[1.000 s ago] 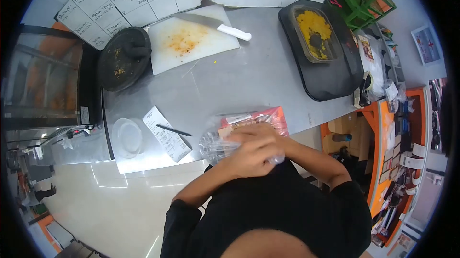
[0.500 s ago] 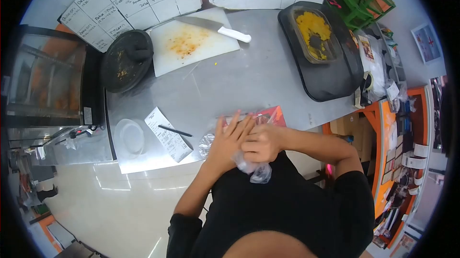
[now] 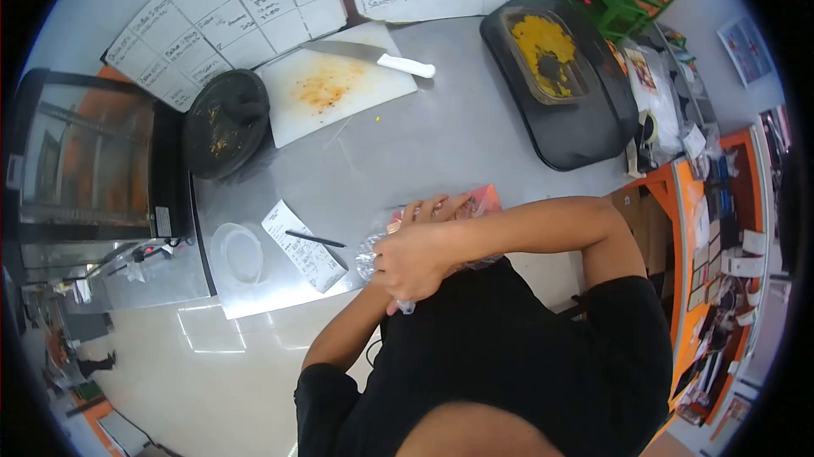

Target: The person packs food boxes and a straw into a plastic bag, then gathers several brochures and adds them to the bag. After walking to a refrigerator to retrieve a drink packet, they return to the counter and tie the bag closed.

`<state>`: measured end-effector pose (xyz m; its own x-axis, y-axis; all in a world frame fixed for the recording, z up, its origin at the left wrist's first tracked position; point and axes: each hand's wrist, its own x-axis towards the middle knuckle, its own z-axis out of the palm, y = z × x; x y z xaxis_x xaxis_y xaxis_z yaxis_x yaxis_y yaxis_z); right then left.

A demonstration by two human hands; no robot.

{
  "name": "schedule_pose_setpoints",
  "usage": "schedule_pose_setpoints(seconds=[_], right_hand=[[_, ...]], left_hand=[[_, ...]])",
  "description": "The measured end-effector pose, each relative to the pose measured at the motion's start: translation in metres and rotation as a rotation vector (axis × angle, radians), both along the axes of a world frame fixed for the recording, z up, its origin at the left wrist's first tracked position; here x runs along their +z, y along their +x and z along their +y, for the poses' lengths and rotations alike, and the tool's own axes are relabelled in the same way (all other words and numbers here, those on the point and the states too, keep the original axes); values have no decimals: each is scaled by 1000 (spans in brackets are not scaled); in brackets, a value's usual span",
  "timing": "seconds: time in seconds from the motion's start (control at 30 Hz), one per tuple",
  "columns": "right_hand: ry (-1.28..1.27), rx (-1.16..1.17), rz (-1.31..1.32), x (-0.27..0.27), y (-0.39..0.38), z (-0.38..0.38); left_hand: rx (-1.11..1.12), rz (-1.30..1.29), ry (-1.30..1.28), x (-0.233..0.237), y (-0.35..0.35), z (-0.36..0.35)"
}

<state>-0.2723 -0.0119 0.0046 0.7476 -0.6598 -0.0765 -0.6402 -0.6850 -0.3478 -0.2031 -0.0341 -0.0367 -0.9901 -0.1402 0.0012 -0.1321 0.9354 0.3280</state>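
At the near edge of the metal table lies a red package in clear plastic [image 3: 486, 199]. My right hand [image 3: 415, 259] is closed round the bunched plastic, and a short end of it sticks out below the fist. Behind it, my left hand [image 3: 434, 207] is mostly covered by my right hand and forearm; its visible fingers lie spread over the package. Left of the hands, part of a silvery, crinkled wrapping [image 3: 367, 255] shows. A receipt [image 3: 305, 247] with a black pen [image 3: 315, 239] on it lies further left.
A white cutting board [image 3: 318, 88] holds a knife [image 3: 405, 65], beside a dark stone mortar [image 3: 222, 130]. A black tray [image 3: 585, 130] bears a container of yellow food [image 3: 543, 54]. A clear round lid [image 3: 238, 253] lies near the left edge.
My right hand has moved left across my left hand, drawing the bunched plastic with it. My right forearm now covers more of the package. The view has shifted slightly.
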Motion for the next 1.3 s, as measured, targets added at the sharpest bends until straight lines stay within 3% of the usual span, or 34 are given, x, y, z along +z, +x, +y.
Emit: schedule_pose_setpoints(seconds=[0.07,0.13,0.17,0.2,0.27,0.3,0.33,0.37,0.4,0.43,0.47,0.5,0.53,0.57,0.6,0.63,0.7,0.73,0.8,0.83,0.87,0.97,1.0,1.03,1.07,1.1,1.13,1.2,1.23,1.27,1.3], right_hand=[[80,87,74,37,-11,-3],[-32,76,-333,73,-36,9],[-191,-46,-620,81,-57,18],[-354,-165,-905,86,-86,32],[-128,-849,-1031,63,-151,73],[-16,-1155,-1228,35,-185,93],[200,-1355,-1253,-2,-208,102],[546,-1357,-1405,-47,-200,102],[905,-1322,-1541,-76,-176,108],[1244,-1272,-1845,-41,-132,106],[1209,-1269,-1862,-41,-105,103],[1060,-1026,-1830,-42,-86,100],[915,-792,-1776,-42,-73,97],[1586,-318,-2503,-32,-64,95],[1574,-303,-2512,-14,-63,93],[1416,-559,-2349,7,-65,90],[1265,-735,-2245,-21,-67,77],[1195,-822,-2183,-27,-68,70],[916,-157,-2183,-21,-86,58],[698,-307,-2105,-20,-86,54],[687,-292,-2095,-14,-89,54],[-55,-536,-1540,10,-90,62],[-58,-519,-1535,11,-83,65],[265,-636,-1887,12,-79,67],[451,-680,-2036,17,-82,64],[629,-734,-2199,22,-85,61],[773,-339,-2299,27,-90,55],[1012,497,-2376,32,-83,50],[1262,496,-2470,33,-74,43],[1253,493,-2468,24,-77,28],[1160,212,-2279,3,-78,11]], left_hand=[[-3,8,-51,2,-1,-3],[34,172,321,16,7,-7],[38,225,443,22,9,-12],[77,206,334,28,12,-23],[106,192,216,41,20,-40],[152,316,446,47,26,-47],[187,437,674,58,28,-53],[75,516,607,81,23,-56],[46,520,595,102,20,-56],[-111,544,453,121,17,-55],[-264,569,310,135,11,-54],[-420,627,290,145,2,-53],[-438,630,280,159,-3,-51],[-494,606,173,176,-5,-49],[-546,576,68,189,-6,-48],[-556,567,-103,200,-5,-56],[-454,548,-475,233,-7,-64],[-464,543,-487,242,-3,-70],[-292,418,-889,257,2,-81],[-291,427,-907,263,1,-84],[-253,361,-877,268,-1,-87],[-150,327,-746,280,-10,-96],[-93,348,-626,281,-13,-100],[-76,447,-460,280,-17,-104],[-68,458,-477,280,-17,-108],[-41,493,-230,283,-16,-107],[-21,518,17,288,-18,-105],[-141,571,-2,295,-23,-94],[-328,613,-104,292,-29,-91],[-516,661,-212,291,-35,-91],[-512,507,-384,301,-34,-82]])
